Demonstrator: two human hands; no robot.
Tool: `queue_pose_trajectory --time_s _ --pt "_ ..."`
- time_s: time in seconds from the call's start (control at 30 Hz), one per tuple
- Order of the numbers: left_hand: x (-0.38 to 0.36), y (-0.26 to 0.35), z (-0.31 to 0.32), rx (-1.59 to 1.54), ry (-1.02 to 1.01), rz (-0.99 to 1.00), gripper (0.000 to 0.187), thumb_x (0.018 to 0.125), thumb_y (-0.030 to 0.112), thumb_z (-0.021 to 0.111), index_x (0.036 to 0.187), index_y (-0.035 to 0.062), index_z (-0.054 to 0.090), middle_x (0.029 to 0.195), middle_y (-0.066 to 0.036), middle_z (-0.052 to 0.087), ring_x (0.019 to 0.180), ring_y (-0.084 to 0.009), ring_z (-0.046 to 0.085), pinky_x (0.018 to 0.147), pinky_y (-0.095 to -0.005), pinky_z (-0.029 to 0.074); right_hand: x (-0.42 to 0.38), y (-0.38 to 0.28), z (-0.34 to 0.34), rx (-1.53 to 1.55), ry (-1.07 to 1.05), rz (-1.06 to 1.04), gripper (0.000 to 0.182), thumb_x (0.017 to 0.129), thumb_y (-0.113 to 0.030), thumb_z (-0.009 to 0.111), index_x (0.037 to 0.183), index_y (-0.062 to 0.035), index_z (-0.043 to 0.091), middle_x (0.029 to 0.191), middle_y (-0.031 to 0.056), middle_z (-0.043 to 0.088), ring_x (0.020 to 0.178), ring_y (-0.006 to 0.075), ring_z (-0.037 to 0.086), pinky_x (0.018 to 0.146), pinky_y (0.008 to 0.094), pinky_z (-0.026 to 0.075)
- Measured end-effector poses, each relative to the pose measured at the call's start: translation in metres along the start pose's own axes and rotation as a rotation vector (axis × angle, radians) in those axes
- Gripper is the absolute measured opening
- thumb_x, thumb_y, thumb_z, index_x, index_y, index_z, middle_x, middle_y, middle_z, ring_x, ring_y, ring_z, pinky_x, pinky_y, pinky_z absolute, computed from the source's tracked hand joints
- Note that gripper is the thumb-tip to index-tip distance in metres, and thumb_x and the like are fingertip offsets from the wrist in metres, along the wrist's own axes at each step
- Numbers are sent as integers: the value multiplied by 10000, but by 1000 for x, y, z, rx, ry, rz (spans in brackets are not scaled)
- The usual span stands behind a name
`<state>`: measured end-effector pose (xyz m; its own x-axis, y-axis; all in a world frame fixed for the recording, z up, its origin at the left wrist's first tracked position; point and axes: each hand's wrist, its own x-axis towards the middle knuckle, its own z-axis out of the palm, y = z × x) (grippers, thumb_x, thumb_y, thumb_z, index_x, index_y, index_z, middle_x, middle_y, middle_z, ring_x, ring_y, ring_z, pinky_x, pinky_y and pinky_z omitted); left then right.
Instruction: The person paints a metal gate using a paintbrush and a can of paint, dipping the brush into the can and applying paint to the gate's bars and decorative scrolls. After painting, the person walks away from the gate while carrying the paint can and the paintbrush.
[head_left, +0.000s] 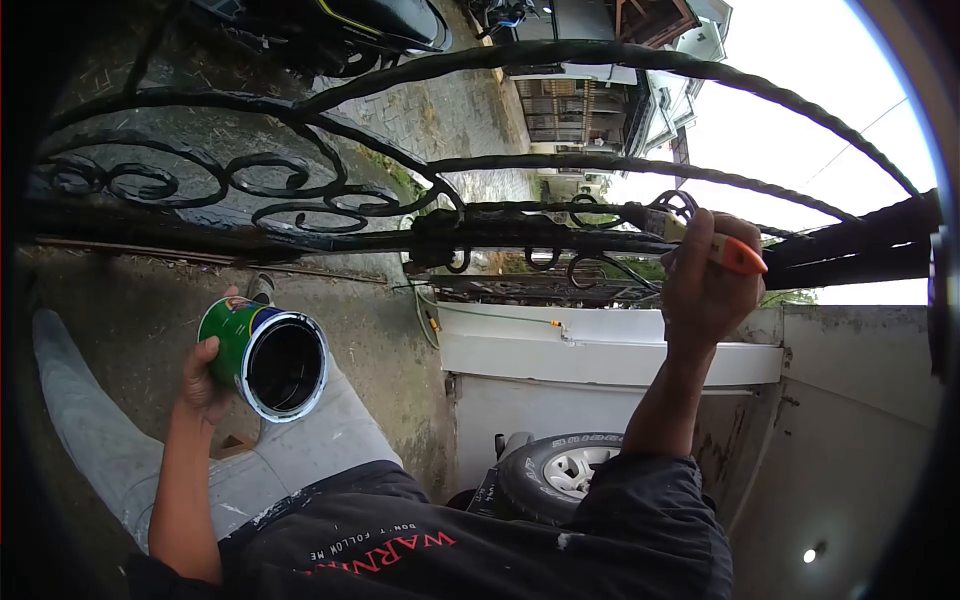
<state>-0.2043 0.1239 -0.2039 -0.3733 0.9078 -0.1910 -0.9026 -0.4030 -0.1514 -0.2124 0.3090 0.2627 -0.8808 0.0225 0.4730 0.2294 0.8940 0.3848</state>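
Note:
My left hand (203, 378) is wrapped round a green paint can (228, 325), whose open mouth faces the camera and shows dark paint inside. In my right hand (708, 285) is a paintbrush (738, 254) with an orange handle, gripped between thumb and fingers. Its dark bristles lie right at the black wrought-iron gate (590, 240), close to a small scroll. Twisted bars and curled scrolls (270, 175) make up the gate, which spans the view from side to side. Glossy black covers much of the ironwork.
Below the gate is a white wall ledge (610, 360) with a green hose (480, 313) in front. A vehicle's spare wheel (570, 470) stands near my right elbow. Beyond the gate are a parked motorcycle (385, 25), a paved lane (450, 110) and houses (580, 110).

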Motion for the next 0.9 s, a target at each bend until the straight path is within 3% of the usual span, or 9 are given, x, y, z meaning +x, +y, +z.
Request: queue_pose_trajectory --time_s 0.1,0.2,0.4,0.53,0.63,0.73,0.77,0.9 --pt "1 2 7 24 -19 -10 951 724 319 803 1526 110 335 1371 -146 558 1243 -288 585 1102 -431 461 -4 -4 4 47 54 48 57 929 -15 661 890 9 628 750 73 663 577 93 622 539 221 491" --pt "1 2 5 46 -21 -16 972 716 314 805 1533 99 324 1379 -156 553 1251 -289 580 1102 -430 460 -5 0 3 -101 -28 -101 60 936 -21 656 897 10 623 752 78 665 651 107 648 570 231 503" --pt "1 0 0 68 11 -26 991 710 301 806 1542 87 312 1379 -157 556 1247 -287 585 1100 -428 462 -20 -1 -1 201 147 -111 73 944 -36 649 940 22 604 835 115 678 736 151 658 634 265 519" --pt "2 -1 -1 28 -1 -30 967 726 303 804 1537 112 313 1392 -172 539 1262 -301 572 1101 -438 464 -26 17 -4 -75 22 -160 85 941 -43 656 941 -6 579 881 158 689 749 194 678 642 292 549" --pt "3 -3 -11 -8 -37 -22 940 760 319 801 1536 148 298 1433 -205 497 1302 -331 538 1104 -473 464 -41 17 -13 103 85 -58 102 935 -37 659 969 -1 570 875 167 688 745 205 681 646 303 559" --pt "4 -3 -5 -75 -51 -32 927 768 299 792 1536 136 299 1418 -190 514 1287 -326 553 1097 -480 474 -41 13 -8 149 169 -206 133 928 -27 663 1004 -4 557 872 180 692 740 215 688 637 311 568" --pt "3 -1 0 -102 -51 -38 918 771 277 786 1536 126 301 1396 -170 537 1270 -316 569 1093 -476 480 -38 20 -5 60 145 -328 156 925 -24 666 1026 -11 548 872 186 697 726 221 694 630 313 572" --pt "3 -1 0 -121 -46 -31 902 779 254 778 1537 128 306 1381 -151 555 1254 -304 584 1091 -473 483 -52 21 -4 -72 62 -235 152 920 -19 670 1005 -43 547 875 172 700 754 236 708 631 319 577"
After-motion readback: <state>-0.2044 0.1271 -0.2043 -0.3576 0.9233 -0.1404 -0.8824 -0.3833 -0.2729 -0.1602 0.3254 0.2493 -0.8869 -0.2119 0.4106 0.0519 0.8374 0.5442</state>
